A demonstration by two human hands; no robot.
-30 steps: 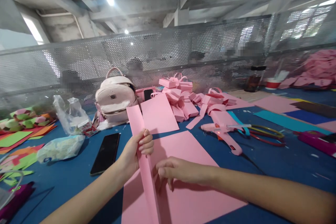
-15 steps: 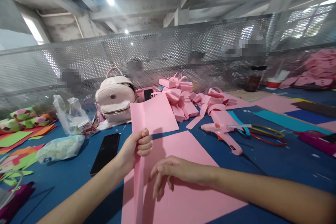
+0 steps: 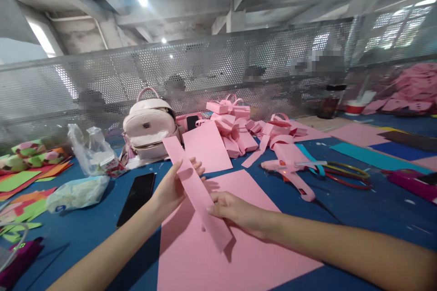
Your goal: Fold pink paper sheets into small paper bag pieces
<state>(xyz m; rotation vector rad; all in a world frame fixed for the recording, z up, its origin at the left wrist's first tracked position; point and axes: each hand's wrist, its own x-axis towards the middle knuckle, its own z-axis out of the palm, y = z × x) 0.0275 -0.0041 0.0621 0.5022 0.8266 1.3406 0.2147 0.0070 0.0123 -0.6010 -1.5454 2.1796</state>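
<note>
A long pink paper-like strip (image 3: 196, 193), creased along its length, slants in front of me above a large flat pink sheet (image 3: 239, 254). My left hand (image 3: 177, 182) holds the strip's upper half from beneath, fingers reaching out past its far side. Lower down, my right hand (image 3: 235, 211) pinches the strip's right edge, thumb on top and fingers partly hidden below. Another pink sheet (image 3: 208, 148) lies just beyond my hands. Left of my left wrist is a black phone (image 3: 136, 198).
A pink glue gun (image 3: 293, 175) and handled scissors (image 3: 348, 175) lie to the right. Behind stand a pale backpack (image 3: 150, 125) and a heap of folded pink pieces (image 3: 235, 127). A plastic packet (image 3: 78, 193) sits at left. A perforated metal screen (image 3: 205, 68) closes off the back.
The strip has swung from upright at the left to a slant across the middle. My left hand has loosened from a fist, and my right hand has taken hold of the strip's lower part.
</note>
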